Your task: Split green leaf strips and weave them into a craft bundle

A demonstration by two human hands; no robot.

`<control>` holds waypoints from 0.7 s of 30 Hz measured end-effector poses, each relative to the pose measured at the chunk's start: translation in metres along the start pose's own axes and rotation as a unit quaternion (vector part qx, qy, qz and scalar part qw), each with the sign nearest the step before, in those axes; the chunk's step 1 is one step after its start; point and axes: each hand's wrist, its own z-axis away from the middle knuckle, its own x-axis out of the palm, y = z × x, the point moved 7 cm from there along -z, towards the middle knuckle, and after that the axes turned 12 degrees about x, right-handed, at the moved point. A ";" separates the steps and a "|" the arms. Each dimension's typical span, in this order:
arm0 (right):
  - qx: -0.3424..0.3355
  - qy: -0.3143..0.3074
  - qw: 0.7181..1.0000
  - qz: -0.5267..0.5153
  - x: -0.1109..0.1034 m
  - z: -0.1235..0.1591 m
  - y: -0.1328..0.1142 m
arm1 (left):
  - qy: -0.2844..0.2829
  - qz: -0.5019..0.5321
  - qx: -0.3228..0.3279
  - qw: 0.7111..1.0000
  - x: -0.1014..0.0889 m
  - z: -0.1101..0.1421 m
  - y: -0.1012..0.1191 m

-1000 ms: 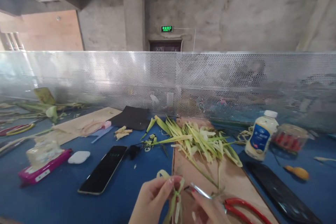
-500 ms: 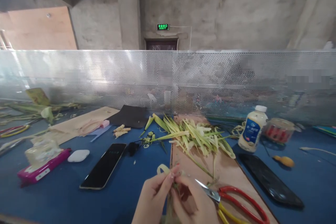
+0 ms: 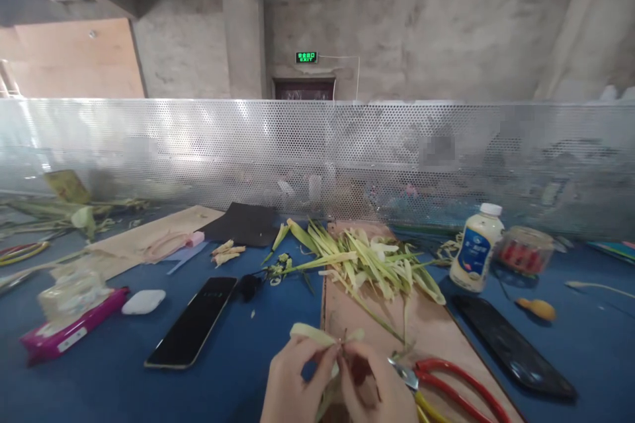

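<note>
Low in the middle, my left hand (image 3: 296, 377) pinches a pale green leaf strip (image 3: 311, 332) between thumb and fingers. My right hand (image 3: 378, 380) is closed on the same strip, its fingertips meeting the left ones. More of the strip hangs below, partly hidden by the hands. Scissors with red and yellow handles (image 3: 459, 380) lie just right of my right hand, which covers part of their blades. Beyond the hands, a heap of pale green and yellowish leaf strips (image 3: 381, 254) rests on a wooden board (image 3: 421, 320).
Left of the board are a black phone (image 3: 193, 324), a white case (image 3: 143, 302) and a magenta packet (image 3: 74, 330). At right stand a white-capped bottle (image 3: 477, 248), a clear jar (image 3: 526, 251) and a dark phone (image 3: 513, 344). A perforated metal screen (image 3: 238, 152) closes off the back.
Both hands have shifted slightly, and the strip now stretches flatter across the fingertips instead of curling up in a loop. My right hand covers more of the scissor blades.
</note>
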 end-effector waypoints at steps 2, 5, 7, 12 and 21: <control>0.009 -0.014 1.000 0.001 -0.002 0.000 -0.005 | -0.005 -0.011 -0.007 1.000 0.001 0.002 0.000; 0.011 -0.039 0.999 0.008 -0.004 -0.002 -0.012 | -0.017 -0.008 -0.019 1.000 0.004 0.004 0.001; 0.009 -0.054 0.998 0.011 -0.006 -0.003 -0.016 | -0.014 -0.003 -0.027 1.000 0.005 0.005 0.002; 0.022 -0.055 0.998 0.003 -0.012 -0.003 -0.017 | -0.014 0.000 -0.033 0.999 0.004 0.006 0.003; 0.107 -0.083 0.991 0.005 -0.009 -0.002 -0.004 | -0.067 0.114 -0.066 0.989 0.017 0.008 -0.003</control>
